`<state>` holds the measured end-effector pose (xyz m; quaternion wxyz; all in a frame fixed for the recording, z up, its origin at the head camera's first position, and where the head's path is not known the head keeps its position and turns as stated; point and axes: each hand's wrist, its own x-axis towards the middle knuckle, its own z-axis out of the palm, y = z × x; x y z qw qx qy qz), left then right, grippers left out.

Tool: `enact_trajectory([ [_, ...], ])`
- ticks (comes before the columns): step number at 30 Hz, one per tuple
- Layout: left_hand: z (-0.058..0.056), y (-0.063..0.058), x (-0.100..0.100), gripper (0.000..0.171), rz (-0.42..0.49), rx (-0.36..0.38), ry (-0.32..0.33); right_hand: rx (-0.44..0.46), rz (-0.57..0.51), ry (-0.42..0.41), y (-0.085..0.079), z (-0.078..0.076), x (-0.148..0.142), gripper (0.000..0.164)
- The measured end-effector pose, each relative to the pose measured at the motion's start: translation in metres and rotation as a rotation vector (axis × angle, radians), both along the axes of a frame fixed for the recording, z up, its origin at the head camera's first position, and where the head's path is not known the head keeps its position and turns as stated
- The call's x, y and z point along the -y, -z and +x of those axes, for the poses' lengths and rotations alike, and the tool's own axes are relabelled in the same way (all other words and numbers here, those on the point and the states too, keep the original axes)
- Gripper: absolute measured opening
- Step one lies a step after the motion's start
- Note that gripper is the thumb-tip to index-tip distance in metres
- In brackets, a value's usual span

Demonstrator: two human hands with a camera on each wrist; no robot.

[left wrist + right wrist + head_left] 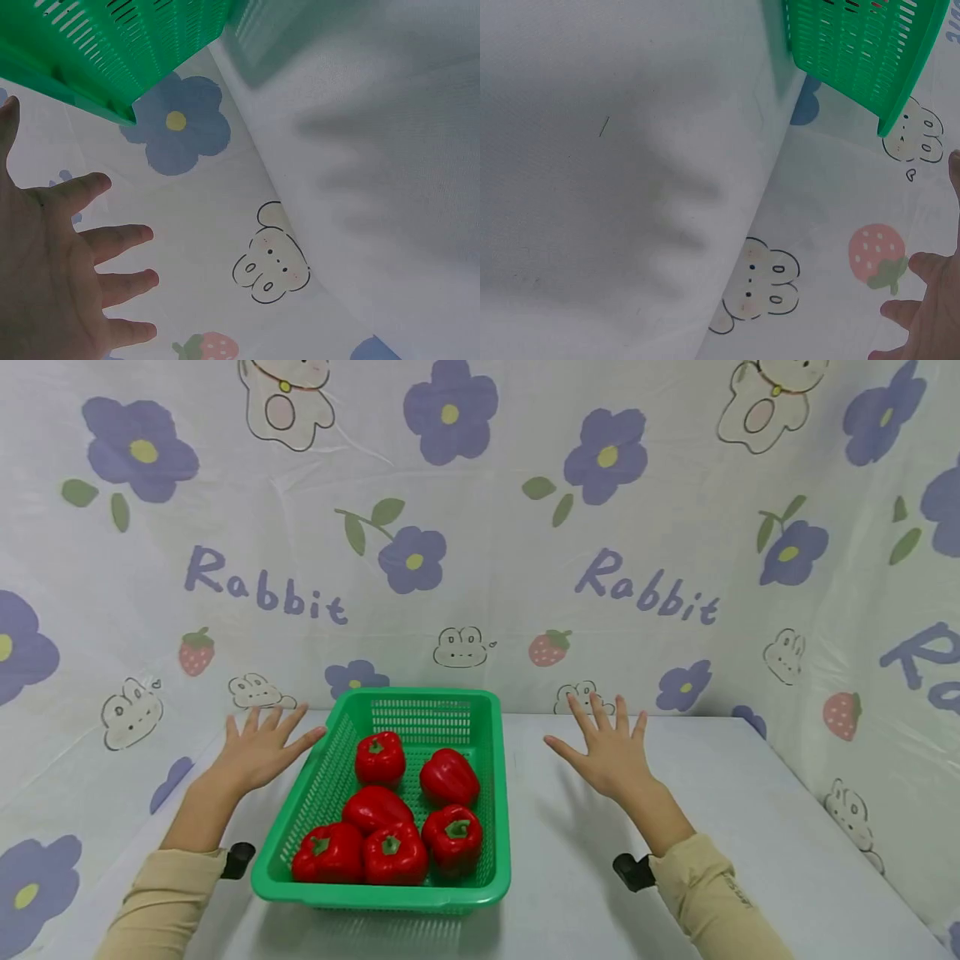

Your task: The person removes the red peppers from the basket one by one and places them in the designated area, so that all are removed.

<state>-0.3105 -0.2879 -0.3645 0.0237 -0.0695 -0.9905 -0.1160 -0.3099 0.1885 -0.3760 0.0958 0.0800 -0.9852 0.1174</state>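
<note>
A green plastic basket (501,793) with slotted walls stands on the white table, holding several red bell peppers. One bell pepper (380,760) is at the back left and another bell pepper (450,778) at the back right; the others crowd the front. To the basket's left, my left hand (258,752) hovers with fingers spread, its thumb tip overlapping the rim in the head view. My right hand (611,756) is held over the table to the right of the basket, fingers splayed, apart from it. Neither hand holds anything.
The white table (570,877) extends right of the basket and in front of it. Behind it hangs a white sheet (495,527) printed with flowers, rabbits and lettering, which also covers both sides. A dark wrist device (633,872) sits at the right cuff, another wrist device (238,860) at the left.
</note>
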Motion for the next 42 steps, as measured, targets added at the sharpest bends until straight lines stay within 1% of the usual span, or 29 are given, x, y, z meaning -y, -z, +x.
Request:
enact_trajectory([
  [9, 0.001, 0.001, 0.000, 0.083, 0.003, -0.005, 0.002, -0.008, -0.002, -0.010, 0.002, 0.002, 0.001, 0.082],
  [16, 0.005, -0.002, -0.004, 0.083, 0.002, -0.004, 0.002, -0.021, -0.019, -0.020, 0.006, 0.004, 0.002, 0.081],
  [21, 0.008, -0.001, -0.006, 0.083, -0.003, -0.018, 0.002, -0.036, -0.078, -0.046, 0.008, 0.008, 0.004, 0.083],
  [28, 0.012, 0.005, -0.007, 0.083, 0.014, -0.041, 0.003, -0.082, -0.171, -0.086, 0.016, 0.011, 0.007, 0.085],
  [30, 0.014, 0.006, -0.008, 0.084, 0.030, -0.023, 0.007, -0.095, -0.215, -0.095, 0.019, 0.011, 0.008, 0.086],
  [33, 0.015, 0.006, -0.010, 0.085, 0.088, 0.050, 0.024, -0.093, -0.294, -0.096, 0.023, 0.012, 0.008, 0.088],
  [36, 0.017, 0.005, -0.012, 0.085, 0.164, 0.129, 0.042, -0.071, -0.382, -0.095, 0.025, 0.013, 0.008, 0.089],
  [37, 0.018, 0.005, -0.012, 0.085, 0.187, 0.146, 0.049, -0.060, -0.406, -0.091, 0.026, 0.014, 0.008, 0.089],
  [42, 0.019, 0.009, -0.015, 0.079, 0.273, 0.166, 0.084, -0.018, -0.509, -0.083, 0.029, 0.017, 0.009, 0.090],
])
